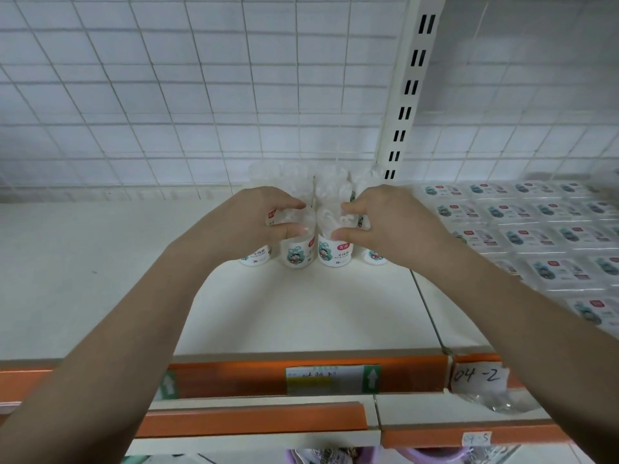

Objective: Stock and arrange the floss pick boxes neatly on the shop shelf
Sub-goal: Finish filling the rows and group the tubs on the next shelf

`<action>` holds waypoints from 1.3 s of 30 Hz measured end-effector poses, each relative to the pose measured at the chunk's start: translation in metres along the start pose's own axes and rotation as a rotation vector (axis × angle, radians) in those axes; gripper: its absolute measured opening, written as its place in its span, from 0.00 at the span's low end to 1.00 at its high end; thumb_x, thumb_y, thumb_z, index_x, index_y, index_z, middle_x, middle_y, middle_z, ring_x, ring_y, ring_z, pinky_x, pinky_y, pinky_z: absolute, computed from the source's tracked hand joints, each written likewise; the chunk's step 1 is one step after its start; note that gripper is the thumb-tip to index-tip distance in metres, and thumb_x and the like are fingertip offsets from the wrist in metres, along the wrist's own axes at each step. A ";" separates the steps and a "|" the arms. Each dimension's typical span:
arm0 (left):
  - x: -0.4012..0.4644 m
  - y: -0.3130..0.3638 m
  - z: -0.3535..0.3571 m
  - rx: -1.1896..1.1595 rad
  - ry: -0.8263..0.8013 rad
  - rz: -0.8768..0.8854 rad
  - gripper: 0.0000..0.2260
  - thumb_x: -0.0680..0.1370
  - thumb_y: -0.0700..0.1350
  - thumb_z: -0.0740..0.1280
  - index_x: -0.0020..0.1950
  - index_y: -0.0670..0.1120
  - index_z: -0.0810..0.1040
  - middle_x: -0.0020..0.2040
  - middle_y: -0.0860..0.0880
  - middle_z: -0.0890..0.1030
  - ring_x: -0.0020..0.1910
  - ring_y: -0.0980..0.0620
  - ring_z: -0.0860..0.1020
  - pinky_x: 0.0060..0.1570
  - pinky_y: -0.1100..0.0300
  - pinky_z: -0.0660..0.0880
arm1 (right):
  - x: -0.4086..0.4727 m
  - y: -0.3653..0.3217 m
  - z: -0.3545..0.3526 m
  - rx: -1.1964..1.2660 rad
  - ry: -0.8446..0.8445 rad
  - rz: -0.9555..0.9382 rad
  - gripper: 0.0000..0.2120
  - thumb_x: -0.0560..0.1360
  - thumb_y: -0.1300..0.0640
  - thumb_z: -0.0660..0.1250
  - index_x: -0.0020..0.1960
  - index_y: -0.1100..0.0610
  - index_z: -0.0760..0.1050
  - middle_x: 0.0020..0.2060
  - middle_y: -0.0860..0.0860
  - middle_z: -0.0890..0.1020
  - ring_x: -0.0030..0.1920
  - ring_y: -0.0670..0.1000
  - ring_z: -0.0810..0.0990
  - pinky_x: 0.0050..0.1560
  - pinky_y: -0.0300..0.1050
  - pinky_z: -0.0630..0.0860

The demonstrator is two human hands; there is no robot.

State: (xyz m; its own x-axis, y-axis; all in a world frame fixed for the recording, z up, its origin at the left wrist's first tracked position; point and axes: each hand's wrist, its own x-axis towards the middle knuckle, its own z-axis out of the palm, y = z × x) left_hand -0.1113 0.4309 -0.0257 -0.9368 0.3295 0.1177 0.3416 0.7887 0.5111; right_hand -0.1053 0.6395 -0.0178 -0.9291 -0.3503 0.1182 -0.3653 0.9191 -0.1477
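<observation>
Now both hands clamp down: left hand pinches one floss pick tub, right hand pinches its neighbour on the shelf.

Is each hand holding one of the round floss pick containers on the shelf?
Yes: the left hand grips one clear container near its top, and the right hand grips the container beside it.

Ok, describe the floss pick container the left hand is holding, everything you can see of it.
The floss pick container is a small upright cylinder: clear plastic top, white label below with a teal cartoon figure and a red tag. It stands on the white shelf in the front row, close beside a matching container. The left hand grips its clear upper part between thumb and fingers.
</observation>
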 end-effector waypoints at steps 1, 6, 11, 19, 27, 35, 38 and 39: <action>0.000 0.000 0.001 0.002 0.008 0.003 0.19 0.72 0.56 0.68 0.62 0.56 0.75 0.60 0.58 0.75 0.58 0.60 0.71 0.54 0.66 0.63 | 0.000 0.000 0.002 -0.017 0.013 -0.004 0.25 0.73 0.40 0.63 0.63 0.55 0.74 0.58 0.54 0.76 0.61 0.53 0.70 0.59 0.49 0.68; -0.003 0.003 0.003 -0.005 0.018 0.023 0.18 0.74 0.54 0.67 0.63 0.51 0.75 0.61 0.55 0.75 0.59 0.57 0.71 0.54 0.66 0.63 | -0.001 0.004 0.006 0.037 0.034 -0.024 0.26 0.73 0.39 0.62 0.65 0.53 0.72 0.59 0.51 0.75 0.63 0.51 0.68 0.61 0.46 0.66; -0.002 0.003 0.003 0.086 0.021 0.042 0.20 0.75 0.55 0.65 0.65 0.52 0.73 0.65 0.54 0.73 0.62 0.57 0.69 0.54 0.68 0.60 | -0.009 0.026 -0.005 0.208 0.016 -0.022 0.30 0.70 0.39 0.66 0.69 0.47 0.67 0.66 0.48 0.71 0.66 0.47 0.67 0.63 0.39 0.60; 0.016 0.034 0.011 0.165 -0.012 0.140 0.22 0.75 0.57 0.64 0.68 0.54 0.70 0.67 0.54 0.70 0.66 0.56 0.66 0.62 0.63 0.61 | -0.013 0.044 -0.010 0.295 -0.023 0.077 0.26 0.72 0.49 0.70 0.68 0.44 0.68 0.65 0.46 0.72 0.59 0.42 0.71 0.52 0.35 0.61; 0.029 0.046 0.026 0.209 0.030 0.069 0.24 0.72 0.62 0.65 0.65 0.53 0.73 0.57 0.51 0.75 0.57 0.53 0.72 0.54 0.56 0.70 | -0.013 0.046 -0.008 0.207 0.008 0.115 0.28 0.72 0.45 0.68 0.69 0.51 0.68 0.66 0.50 0.70 0.66 0.48 0.68 0.62 0.40 0.62; 0.026 0.044 0.035 0.249 0.106 0.108 0.23 0.73 0.63 0.62 0.63 0.51 0.75 0.55 0.50 0.75 0.57 0.51 0.71 0.52 0.57 0.69 | -0.018 0.046 -0.008 0.212 -0.002 0.104 0.26 0.72 0.44 0.68 0.67 0.49 0.69 0.66 0.49 0.70 0.65 0.48 0.68 0.58 0.38 0.61; 0.018 0.041 0.027 0.220 0.142 0.124 0.22 0.75 0.61 0.60 0.63 0.51 0.75 0.57 0.50 0.75 0.58 0.51 0.71 0.55 0.57 0.68 | -0.019 0.043 -0.012 0.199 0.039 0.076 0.25 0.73 0.43 0.66 0.67 0.48 0.69 0.66 0.48 0.70 0.67 0.47 0.66 0.60 0.38 0.60; 0.014 0.039 0.022 0.199 0.165 0.128 0.21 0.75 0.61 0.60 0.63 0.51 0.75 0.57 0.50 0.76 0.58 0.50 0.72 0.57 0.56 0.69 | -0.019 0.039 -0.015 0.197 0.065 0.055 0.25 0.73 0.43 0.66 0.67 0.48 0.69 0.66 0.47 0.71 0.67 0.47 0.66 0.60 0.38 0.60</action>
State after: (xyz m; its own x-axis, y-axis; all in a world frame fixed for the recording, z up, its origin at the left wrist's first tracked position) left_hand -0.1096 0.4779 -0.0232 -0.8790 0.3569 0.3161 0.4508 0.8380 0.3075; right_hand -0.1015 0.6845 -0.0114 -0.9445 -0.2827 0.1671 -0.3246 0.8810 -0.3443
